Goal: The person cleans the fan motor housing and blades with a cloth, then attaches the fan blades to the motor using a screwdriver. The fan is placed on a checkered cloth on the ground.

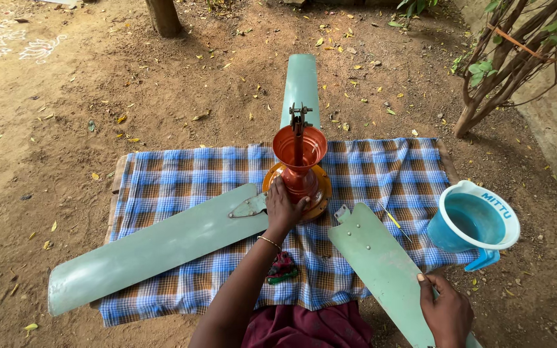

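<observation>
The person sits at the near edge of a low counter (118, 173) that is covered with a blue and brown checked cloth (381, 174). On the cloth lies a ceiling fan taken from its place, with an orange-red motor housing (299, 169) in the middle and pale green blades around it.

The left hand (283, 209) reaches forward from the lower middle of the view, the forearm straight and raised a little from the elbow, with a thin bangle (269, 241) at the wrist. The palm is pressed on the left side of the motor housing, near its base, and the fingers are curved around it, so this hand grips the housing. Just beside this hand, the left blade (156, 248) is joined to the housing by a metal bracket and runs out over the left edge of the cloth.

The right hand (446, 312) is low at the right, close to the body, with the back of the hand turned to the camera. The fingers are bent over the right edge of the right blade (381, 267) near its wide end, and the thumb rests on the top face, so the hand is holding this blade. The narrow end of this blade lies just beside the housing; I cannot tell whether it is fastened there.

A third blade (302, 84) points away over the far edge onto the bare soil. A blue plastic mug (475, 222) stands at the right corner of the cloth, near the right blade. A small dark cloth bundle (283, 267) lies under the left forearm.
</observation>
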